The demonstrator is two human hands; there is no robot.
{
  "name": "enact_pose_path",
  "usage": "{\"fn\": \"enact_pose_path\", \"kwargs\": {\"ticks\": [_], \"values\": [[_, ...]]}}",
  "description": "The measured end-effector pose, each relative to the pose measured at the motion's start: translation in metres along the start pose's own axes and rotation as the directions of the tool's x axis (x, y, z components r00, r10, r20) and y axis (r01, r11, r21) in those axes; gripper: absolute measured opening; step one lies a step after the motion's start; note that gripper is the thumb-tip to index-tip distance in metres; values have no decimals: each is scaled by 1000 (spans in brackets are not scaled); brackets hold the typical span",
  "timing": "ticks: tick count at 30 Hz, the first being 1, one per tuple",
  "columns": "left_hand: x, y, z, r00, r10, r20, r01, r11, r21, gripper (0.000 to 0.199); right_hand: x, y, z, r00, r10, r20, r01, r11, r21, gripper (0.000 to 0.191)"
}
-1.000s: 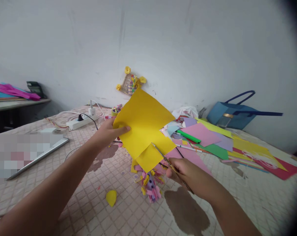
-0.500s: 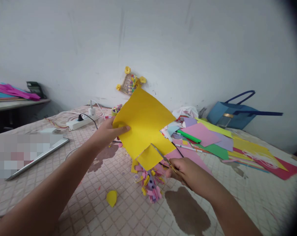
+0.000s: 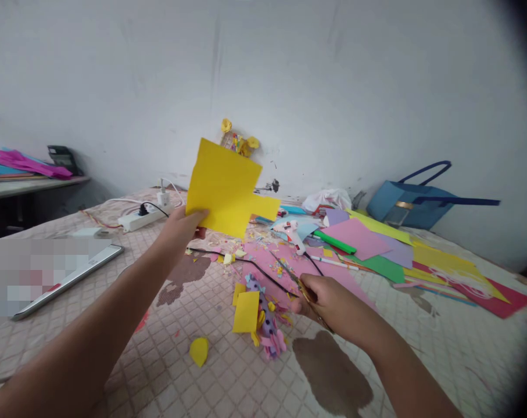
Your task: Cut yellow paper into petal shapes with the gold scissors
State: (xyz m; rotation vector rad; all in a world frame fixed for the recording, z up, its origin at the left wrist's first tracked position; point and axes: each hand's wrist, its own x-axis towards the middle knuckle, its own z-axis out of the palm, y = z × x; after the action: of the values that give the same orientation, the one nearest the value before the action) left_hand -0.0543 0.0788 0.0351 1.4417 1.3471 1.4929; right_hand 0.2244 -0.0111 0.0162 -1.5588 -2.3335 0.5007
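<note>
My left hand (image 3: 187,223) pinches the lower left corner of a yellow craft sheet (image 3: 223,188), held up above the table. A notch is cut from the sheet's right side, leaving a tab there. My right hand (image 3: 328,299) is closed round the gold handles of a pair of scissors (image 3: 291,273), whose blades point up and left, apart from the sheet. Below lies a small yellow square (image 3: 246,312), against a purple dotted piece with pink and yellow petals (image 3: 268,325). A yellow petal-shaped scrap (image 3: 199,352) rests nearer to me.
A white glue gun (image 3: 291,233) lies among scraps on a pink sheet (image 3: 341,278). Coloured sheets (image 3: 361,238) and a blue bag (image 3: 413,203) are at the right. A power strip (image 3: 145,216) and a tablet-like device (image 3: 71,278) are at the left. A black cord (image 3: 250,262) crosses the middle.
The small yellow square has come off the sheet and lies on the table. My left hand has moved the sheet up and left, turning it, away from the scissors. My right hand has barely moved.
</note>
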Motion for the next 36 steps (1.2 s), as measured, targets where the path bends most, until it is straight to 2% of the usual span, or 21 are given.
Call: {"fn": "enact_pose_path", "kwargs": {"ticks": [4,7,10,11,12,13,14,15,16,17,19,21,23,27,28,30,33,34,36], "values": [[17,-26,-15,996,-75,-55,83,985,154,13,-1,2,1,1000,-10,-20,10,1000,6,29],[20,-40,-23,993,-52,-105,85,938,337,29,-1,4,3,1000,1,-29,-2,1000,-13,30],[9,-35,-18,993,77,-87,-23,865,502,58,-1,6,4,999,14,-29,-15,999,-41,32],[2,-29,-13,991,126,-46,-82,840,536,61,-1,6,4,999,13,-30,-14,999,-44,32],[-6,-22,-6,983,170,66,-177,804,567,58,-1,7,4,999,11,-32,-12,999,-44,33],[-15,-15,2,924,205,323,-369,702,609,55,0,7,5,999,9,-34,-10,999,-44,33],[-24,-8,10,806,159,570,-528,629,571,54,0,7,5,999,7,-36,-8,999,-43,34],[-33,-3,19,660,59,749,-621,604,500,57,0,7,5,999,5,-37,-6,999,-40,34],[-42,0,26,544,-27,839,-670,587,454,59,1,7,5,999,6,-37,-7,999,-38,34],[-49,2,33,505,-80,860,-694,554,459,57,1,6,5,999,8,-38,-9,999,-35,34],[-59,0,42,499,-64,864,-737,493,462,43,2,6,5,999,10,-40,-11,1000,-29,33],[-62,-3,47,501,25,865,-764,482,428,31,2,7,5,998,10,-54,-12,1000,-29,31],[-60,-6,47,505,106,857,-769,506,390,22,3,8,6,997,21,-79,-23,999,-24,27],[-50,-4,44,504,185,844,-744,590,315,8,6,12,9,991,53,-120,-51,999,16,22],[-48,-3,43,517,202,832,-723,623,298,8,7,12,9,990,49,-131,-46,999,26,22],[-45,-2,43,583,228,780,-663,689,293,9,9,11,9,987,35,-156,-24,997,72,21],[-45,2,43,745,217,631,-495,814,305,16,11,6,11,983,33,-181,19,960,279,21],[-46,4,44,784,199,588,-423,864,272,18,12,5,12,980,36,-193,36,934,357,22],[-51,9,46,823,143,549,-267,951,153,21,14,2,16,972,47,-231,77,862,501,27]]}}
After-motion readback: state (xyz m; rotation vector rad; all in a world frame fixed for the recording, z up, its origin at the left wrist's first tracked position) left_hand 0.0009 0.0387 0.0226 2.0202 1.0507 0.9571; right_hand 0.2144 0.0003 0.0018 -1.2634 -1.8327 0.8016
